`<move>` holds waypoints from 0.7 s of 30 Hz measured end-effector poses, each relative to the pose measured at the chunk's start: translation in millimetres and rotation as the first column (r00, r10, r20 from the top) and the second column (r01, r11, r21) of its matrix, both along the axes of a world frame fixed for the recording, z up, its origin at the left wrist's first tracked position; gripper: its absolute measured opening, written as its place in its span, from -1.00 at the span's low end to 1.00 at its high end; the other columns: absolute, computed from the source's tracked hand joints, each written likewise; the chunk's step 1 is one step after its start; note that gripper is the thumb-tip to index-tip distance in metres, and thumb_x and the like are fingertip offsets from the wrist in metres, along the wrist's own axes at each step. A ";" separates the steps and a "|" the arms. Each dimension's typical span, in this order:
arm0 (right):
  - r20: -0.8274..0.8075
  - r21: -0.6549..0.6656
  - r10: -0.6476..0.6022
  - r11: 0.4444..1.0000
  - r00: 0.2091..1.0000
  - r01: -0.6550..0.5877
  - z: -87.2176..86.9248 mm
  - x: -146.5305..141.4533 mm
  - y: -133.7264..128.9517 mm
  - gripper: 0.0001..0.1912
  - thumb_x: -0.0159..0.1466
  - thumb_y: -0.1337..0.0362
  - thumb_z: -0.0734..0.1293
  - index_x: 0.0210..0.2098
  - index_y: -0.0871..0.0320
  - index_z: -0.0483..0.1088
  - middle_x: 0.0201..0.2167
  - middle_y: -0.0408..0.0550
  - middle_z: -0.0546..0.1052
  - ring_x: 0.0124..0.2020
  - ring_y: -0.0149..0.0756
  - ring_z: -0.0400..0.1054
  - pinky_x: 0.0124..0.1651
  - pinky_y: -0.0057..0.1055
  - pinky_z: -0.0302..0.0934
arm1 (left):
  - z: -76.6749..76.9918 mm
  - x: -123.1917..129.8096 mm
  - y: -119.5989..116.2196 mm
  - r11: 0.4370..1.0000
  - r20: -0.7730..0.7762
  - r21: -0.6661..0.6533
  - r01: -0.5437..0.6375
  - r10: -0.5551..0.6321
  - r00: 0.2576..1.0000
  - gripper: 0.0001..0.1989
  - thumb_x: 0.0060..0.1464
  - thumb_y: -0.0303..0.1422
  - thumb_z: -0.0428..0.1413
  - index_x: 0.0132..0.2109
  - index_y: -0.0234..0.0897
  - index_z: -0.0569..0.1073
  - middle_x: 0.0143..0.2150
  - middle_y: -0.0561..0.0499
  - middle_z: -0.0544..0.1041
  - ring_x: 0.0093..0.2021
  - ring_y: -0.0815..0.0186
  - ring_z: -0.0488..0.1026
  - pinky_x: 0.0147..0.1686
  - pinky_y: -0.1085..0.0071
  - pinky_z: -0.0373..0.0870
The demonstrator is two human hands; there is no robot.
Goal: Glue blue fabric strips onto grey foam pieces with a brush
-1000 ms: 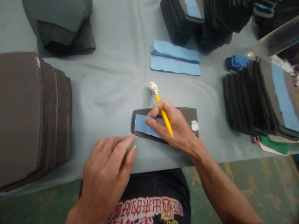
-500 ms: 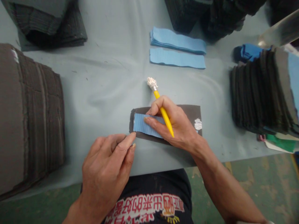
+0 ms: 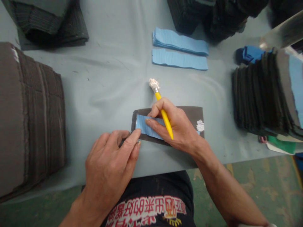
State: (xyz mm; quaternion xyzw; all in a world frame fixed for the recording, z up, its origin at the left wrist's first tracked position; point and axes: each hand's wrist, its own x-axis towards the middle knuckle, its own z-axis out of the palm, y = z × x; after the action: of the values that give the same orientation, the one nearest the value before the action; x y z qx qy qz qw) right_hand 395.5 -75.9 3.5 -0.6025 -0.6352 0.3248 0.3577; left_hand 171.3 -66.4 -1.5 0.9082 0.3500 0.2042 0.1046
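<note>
A dark grey fabric piece [image 3: 193,115] lies on the table with a light blue ribbed strip [image 3: 146,127] on top of it and a white patch near its right end. My right hand [image 3: 176,126] is closed round a yellow brush [image 3: 166,121], whose white clotted bristles point up and left; its thumb and fingertip also touch the blue strip. My left hand [image 3: 113,157] has its fingers bent and close together, with the index fingertip on the strip's lower left corner. Whether anything is pinched in it is hidden.
Two sets of light blue strips [image 3: 180,59] lie beyond the brush. Tall stacks of dark fabric pieces stand at the left [image 3: 42,126], far left [image 3: 54,28], right [image 3: 260,94] and far side [image 3: 191,15]. The grey table [image 3: 99,85] ends at my lap.
My left hand has moved slightly right and up, its index fingertip now over the blue strip's corner. The yellow brush handle's lower end has shifted slightly left in my right hand.
</note>
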 end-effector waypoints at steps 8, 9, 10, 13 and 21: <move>0.020 -0.007 -0.011 1.000 1.000 0.011 -1.9 -1.6 -0.2 -0.86 0.39 0.26 0.36 -0.19 0.04 0.28 -0.32 -0.20 0.48 -0.35 -0.35 0.37 -0.29 -0.39 0.18 | 0.9 4.0 -0.2 0.999 -0.023 0.050 -0.022 0.023 0.999 -0.75 0.40 -0.43 0.11 0.14 -0.31 0.56 -0.19 -0.09 0.58 -0.28 0.06 0.42 -0.27 0.12 0.32; 0.029 -0.006 -0.014 1.000 0.999 0.015 -2.0 -1.9 -0.5 -0.86 0.39 0.26 0.37 -0.18 0.04 0.28 -0.31 -0.20 0.48 -0.35 -0.36 0.36 -0.29 -0.40 0.17 | 0.8 4.1 -0.2 0.998 -0.024 0.054 -0.022 0.024 0.999 -0.76 0.40 -0.43 0.11 0.13 -0.32 0.56 -0.20 -0.09 0.58 -0.28 0.06 0.43 -0.27 0.12 0.32; 0.042 -0.004 -0.021 1.000 0.999 0.021 -1.9 -2.2 -0.8 -0.87 0.38 0.26 0.37 -0.18 0.04 0.29 -0.31 -0.20 0.48 -0.36 -0.37 0.35 -0.30 -0.40 0.15 | 0.6 4.1 -0.1 0.998 -0.025 0.058 -0.022 0.023 0.999 -0.76 0.40 -0.43 0.10 0.13 -0.32 0.56 -0.20 -0.09 0.58 -0.28 0.07 0.43 -0.27 0.13 0.32; 0.082 -0.003 -0.038 0.999 0.996 0.038 0.0 -3.8 -1.6 -0.86 0.37 0.26 0.37 -0.15 0.05 0.30 -0.32 -0.21 0.47 -0.41 -0.40 0.28 -0.32 -0.41 0.12 | 0.4 3.8 0.4 0.997 -0.020 0.070 -0.016 0.017 1.000 -0.76 0.40 -0.43 0.10 0.13 -0.32 0.54 -0.20 -0.08 0.57 -0.27 0.07 0.42 -0.27 0.14 0.32; 0.202 0.013 -0.101 0.995 0.974 0.100 5.3 -12.9 -2.1 -0.87 0.38 0.25 0.36 -0.16 0.04 0.29 -0.45 -0.28 0.39 -0.50 -0.40 0.21 -0.36 -0.41 0.07 | 1.1 1.4 1.8 0.998 -0.013 0.069 0.013 -0.012 1.000 -0.76 0.40 -0.44 0.12 0.15 -0.33 0.53 -0.19 -0.10 0.57 -0.25 0.06 0.42 -0.27 0.12 0.30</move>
State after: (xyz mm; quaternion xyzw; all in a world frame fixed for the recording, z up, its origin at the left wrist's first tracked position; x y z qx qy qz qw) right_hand 382.6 -77.9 8.8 -0.6634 -0.6374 0.2425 0.3079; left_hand 172.6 -64.6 -0.3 0.9147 0.3377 0.2100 0.0722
